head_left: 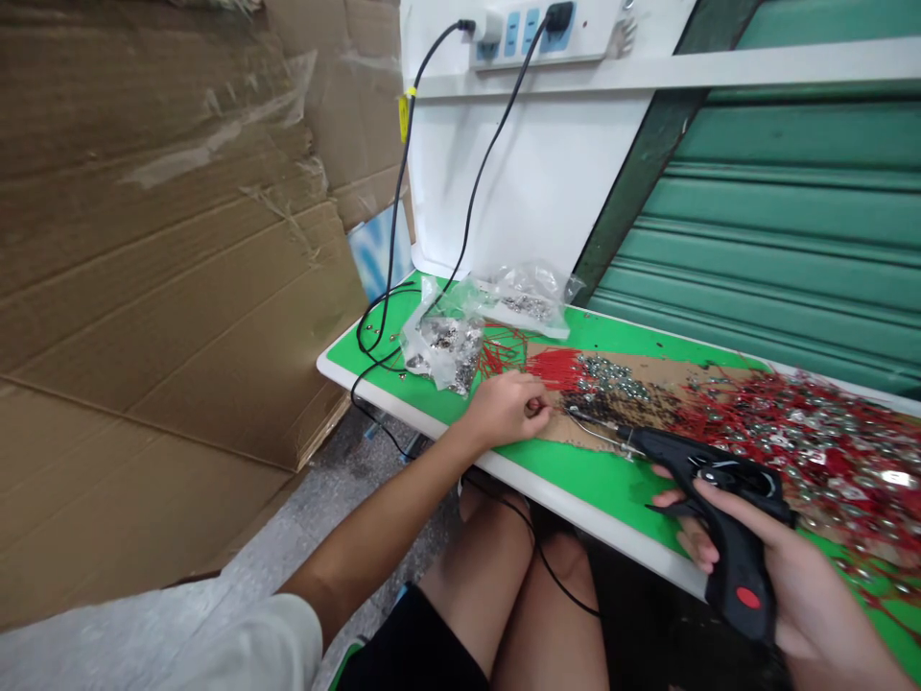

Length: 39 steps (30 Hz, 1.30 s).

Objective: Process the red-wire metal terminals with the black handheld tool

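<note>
My right hand (781, 566) is wrapped around the grip of a black soldering gun (744, 547) with a red button low on its handle. Its thin metal tip and curved feed tube point left, close to the fingers of my left hand (507, 408). That hand is closed in a pinch over the near edge of a cardboard sheet (576, 434), on what looks like a thin red wire, mostly hidden by the fingers. Just beyond it lies a row of red wires (554, 369) with small silvery metal parts (615, 374) at their ends.
A tangled heap of red wires and shiny metal parts (827, 432) covers the right side of the green tabletop (568, 480). Plastic bags of small metal pieces (442, 350) stand behind my left hand. Black cables (394, 221) hang from a power strip (525, 38). Cardboard (173, 240) rises at left.
</note>
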Each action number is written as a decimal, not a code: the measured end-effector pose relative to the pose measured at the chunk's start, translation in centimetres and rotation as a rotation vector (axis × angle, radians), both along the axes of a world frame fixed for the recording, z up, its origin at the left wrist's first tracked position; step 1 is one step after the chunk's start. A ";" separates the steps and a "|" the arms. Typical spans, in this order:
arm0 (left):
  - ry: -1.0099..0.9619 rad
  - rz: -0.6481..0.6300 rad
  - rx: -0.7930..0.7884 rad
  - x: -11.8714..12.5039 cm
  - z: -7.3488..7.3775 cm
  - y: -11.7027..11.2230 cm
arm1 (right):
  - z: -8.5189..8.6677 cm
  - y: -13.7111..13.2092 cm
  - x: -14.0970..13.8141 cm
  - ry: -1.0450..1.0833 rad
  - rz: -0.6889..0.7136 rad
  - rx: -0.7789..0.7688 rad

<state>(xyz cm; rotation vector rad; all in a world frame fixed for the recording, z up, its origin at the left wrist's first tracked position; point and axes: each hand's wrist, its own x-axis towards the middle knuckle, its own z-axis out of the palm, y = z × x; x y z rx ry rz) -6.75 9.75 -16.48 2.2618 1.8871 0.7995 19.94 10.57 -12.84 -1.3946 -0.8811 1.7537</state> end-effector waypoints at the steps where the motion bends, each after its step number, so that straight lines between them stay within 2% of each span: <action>1: 0.002 -0.001 -0.005 0.0 0.0 0.0 | 0.1 0.0 -0.1 -0.014 -0.003 -0.044; 3: 0.000 -0.002 -0.007 0.0 0.0 0.0 | 0.4 0.0 -0.2 -0.028 -0.025 -0.095; 14: -0.036 -0.011 0.023 0.0 -0.3 0.1 | 0.4 0.0 -0.4 0.019 -0.121 -0.126; 26: -0.024 0.021 0.075 0.0 -0.6 0.6 | 1.0 -0.4 -0.4 0.019 -0.123 -0.133; 39: -0.013 -0.021 0.104 0.0 -0.9 0.7 | 0.9 -0.4 -0.3 0.020 -0.085 -0.130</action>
